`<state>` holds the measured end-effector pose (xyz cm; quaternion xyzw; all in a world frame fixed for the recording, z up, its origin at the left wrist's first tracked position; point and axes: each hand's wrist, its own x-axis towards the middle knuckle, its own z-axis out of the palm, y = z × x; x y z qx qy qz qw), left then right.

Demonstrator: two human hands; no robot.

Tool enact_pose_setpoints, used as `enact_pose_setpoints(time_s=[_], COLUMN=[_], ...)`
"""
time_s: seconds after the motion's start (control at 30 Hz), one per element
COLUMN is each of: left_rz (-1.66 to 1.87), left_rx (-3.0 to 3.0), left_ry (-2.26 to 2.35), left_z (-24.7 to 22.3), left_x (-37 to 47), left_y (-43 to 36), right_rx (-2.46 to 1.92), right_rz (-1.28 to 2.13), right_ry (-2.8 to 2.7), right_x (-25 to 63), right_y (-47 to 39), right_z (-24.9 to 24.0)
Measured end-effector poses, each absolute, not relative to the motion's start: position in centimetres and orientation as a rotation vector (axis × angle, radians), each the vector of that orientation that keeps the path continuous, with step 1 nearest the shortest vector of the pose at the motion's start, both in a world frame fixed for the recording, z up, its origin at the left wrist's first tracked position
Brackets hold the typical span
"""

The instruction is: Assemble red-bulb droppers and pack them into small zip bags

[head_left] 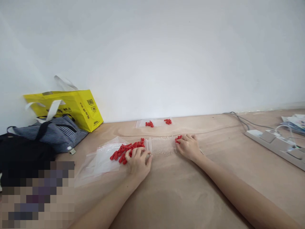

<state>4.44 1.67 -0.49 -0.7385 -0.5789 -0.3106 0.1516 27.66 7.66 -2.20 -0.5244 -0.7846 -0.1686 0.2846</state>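
Observation:
My left hand [139, 160] rests at the right end of a loose pile of red rubber bulb-shaped pieces [122, 152]. Its fingers are bent, thumb and index close together; whatever they pinch is too small to make out. Between my hands lies a row of thin clear tubes [160, 145], side by side and pointing away from me. At the row's right end, my right hand [189, 147] curls its fingers down at a small cluster of red pieces [178, 139]. The fingers partly cover this cluster, so its grip on single pieces is hidden.
Clear zip bags [100, 160] lie under and left of the pile. Farther back, another bag [157, 124] carries two small red groups. A yellow bag [88, 111], a striped bag [62, 133] and a black bag [23, 149] stand left. A power strip [274, 144] with cables lies right.

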Motion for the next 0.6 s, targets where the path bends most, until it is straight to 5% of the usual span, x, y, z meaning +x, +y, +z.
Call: enact_pose_setpoints(time_s=[0.27, 0.6], left_rz=[-0.534, -0.257], left_rx=[-2.008, -1.965], left_ry=[-1.864, -2.016], left_z=[0.8, 1.4], left_x=[5.4, 7.2], left_y=[5.0, 6.4], right_rx=[-0.850, -1.027], right_rz=[0.026, 0.211], right_ry=[-2.395, -2.313], right_x=[26.2, 24.9], right_y=[2.7, 2.1], right_z=[-2.0, -1.7])
